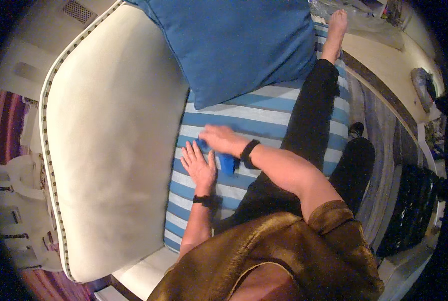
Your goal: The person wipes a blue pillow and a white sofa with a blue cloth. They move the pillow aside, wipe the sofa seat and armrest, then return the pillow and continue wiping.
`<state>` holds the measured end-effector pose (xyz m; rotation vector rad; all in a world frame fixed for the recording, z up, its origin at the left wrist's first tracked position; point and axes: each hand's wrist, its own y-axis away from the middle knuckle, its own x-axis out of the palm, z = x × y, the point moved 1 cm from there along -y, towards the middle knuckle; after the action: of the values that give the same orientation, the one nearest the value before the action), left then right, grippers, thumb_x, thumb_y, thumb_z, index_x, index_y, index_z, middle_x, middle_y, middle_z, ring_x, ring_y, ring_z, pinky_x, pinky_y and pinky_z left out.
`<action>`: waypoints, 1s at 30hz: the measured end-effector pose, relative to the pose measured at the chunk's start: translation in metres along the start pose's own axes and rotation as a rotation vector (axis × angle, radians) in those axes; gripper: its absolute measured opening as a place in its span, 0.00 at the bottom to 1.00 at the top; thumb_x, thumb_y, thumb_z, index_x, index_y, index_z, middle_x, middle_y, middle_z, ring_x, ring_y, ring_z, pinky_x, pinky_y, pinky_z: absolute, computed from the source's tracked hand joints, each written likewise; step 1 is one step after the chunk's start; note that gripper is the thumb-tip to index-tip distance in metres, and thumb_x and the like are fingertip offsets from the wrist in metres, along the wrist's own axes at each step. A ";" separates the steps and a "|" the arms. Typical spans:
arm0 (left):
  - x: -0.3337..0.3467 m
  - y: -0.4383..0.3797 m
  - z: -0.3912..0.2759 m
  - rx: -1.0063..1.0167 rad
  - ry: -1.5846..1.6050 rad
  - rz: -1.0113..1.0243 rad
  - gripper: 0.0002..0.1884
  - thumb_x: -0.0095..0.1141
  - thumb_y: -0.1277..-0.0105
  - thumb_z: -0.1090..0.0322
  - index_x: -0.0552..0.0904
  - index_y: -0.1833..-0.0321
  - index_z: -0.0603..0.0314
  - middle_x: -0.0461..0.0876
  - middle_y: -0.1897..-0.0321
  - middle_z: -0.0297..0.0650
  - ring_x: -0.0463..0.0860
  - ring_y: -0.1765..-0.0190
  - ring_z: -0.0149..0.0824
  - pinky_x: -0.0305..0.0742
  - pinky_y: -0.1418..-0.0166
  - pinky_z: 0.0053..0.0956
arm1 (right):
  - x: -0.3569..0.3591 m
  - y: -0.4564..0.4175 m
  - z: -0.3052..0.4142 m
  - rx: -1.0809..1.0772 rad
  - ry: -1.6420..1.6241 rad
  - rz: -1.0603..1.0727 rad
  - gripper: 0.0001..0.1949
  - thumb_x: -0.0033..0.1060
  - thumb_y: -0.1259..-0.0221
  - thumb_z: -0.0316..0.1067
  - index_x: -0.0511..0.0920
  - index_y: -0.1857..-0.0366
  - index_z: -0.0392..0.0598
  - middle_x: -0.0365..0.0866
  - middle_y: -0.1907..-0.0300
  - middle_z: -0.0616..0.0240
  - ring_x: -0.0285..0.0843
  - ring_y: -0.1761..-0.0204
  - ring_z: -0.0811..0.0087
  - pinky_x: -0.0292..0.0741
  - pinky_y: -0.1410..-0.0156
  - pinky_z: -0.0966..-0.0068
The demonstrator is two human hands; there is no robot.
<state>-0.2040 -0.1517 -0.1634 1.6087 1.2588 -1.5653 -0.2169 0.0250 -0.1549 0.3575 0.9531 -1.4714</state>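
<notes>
My left hand (199,165) lies palm down with its fingers spread on the striped seat cushion (261,114) of an upholstered sofa. Just to its right, my right hand (224,139) is curled and blurred over a blue handheld object (227,163), which seems to be in its grip. Parts of this object show by the fingertips and below the palm; its exact kind cannot be told. Both wrists wear dark bands.
A cream sofa backrest (111,143) with nailhead trim rises at left. A large blue pillow (243,45) rests on the cushion's far end. My dark-trousered leg (308,109) stretches along the seat's right side, with a bare foot (336,32) at the far end.
</notes>
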 end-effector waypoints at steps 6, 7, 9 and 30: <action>-0.007 0.002 -0.006 -0.005 0.033 -0.035 0.39 0.55 0.24 0.45 0.64 0.16 0.59 0.59 0.14 0.49 0.53 0.12 0.54 0.42 0.12 0.57 | -0.065 -0.011 -0.051 0.447 0.224 -0.233 0.11 0.54 0.30 0.29 0.81 0.49 0.46 0.84 0.52 0.45 0.85 0.48 0.41 0.82 0.43 0.48; -0.007 0.002 -0.007 -0.002 0.046 -0.043 0.39 0.55 0.24 0.45 0.65 0.17 0.59 0.59 0.14 0.49 0.53 0.12 0.54 0.42 0.12 0.57 | -0.066 -0.009 -0.054 0.454 0.229 -0.275 0.11 0.55 0.31 0.29 0.81 0.48 0.46 0.84 0.51 0.45 0.85 0.48 0.40 0.81 0.43 0.48; -0.006 0.002 -0.007 0.000 0.057 -0.054 0.38 0.56 0.24 0.46 0.65 0.17 0.59 0.59 0.14 0.49 0.53 0.13 0.55 0.42 0.12 0.57 | -0.052 -0.010 -0.045 0.473 0.204 -0.260 0.12 0.54 0.30 0.29 0.81 0.47 0.46 0.83 0.50 0.46 0.84 0.47 0.40 0.81 0.43 0.48; -0.019 0.017 0.029 0.033 0.205 -0.085 0.42 0.66 0.31 0.50 0.66 0.20 0.65 0.64 0.20 0.58 0.60 0.17 0.58 0.51 0.13 0.56 | 0.012 -0.048 0.010 0.051 0.213 -0.128 0.04 0.53 0.32 0.30 0.78 0.59 0.45 0.79 0.57 0.50 0.82 0.51 0.48 0.81 0.48 0.53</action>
<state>-0.1991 -0.1891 -0.1533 1.7948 1.4316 -1.5092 -0.2609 0.0034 -0.1415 0.5063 1.1263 -1.5986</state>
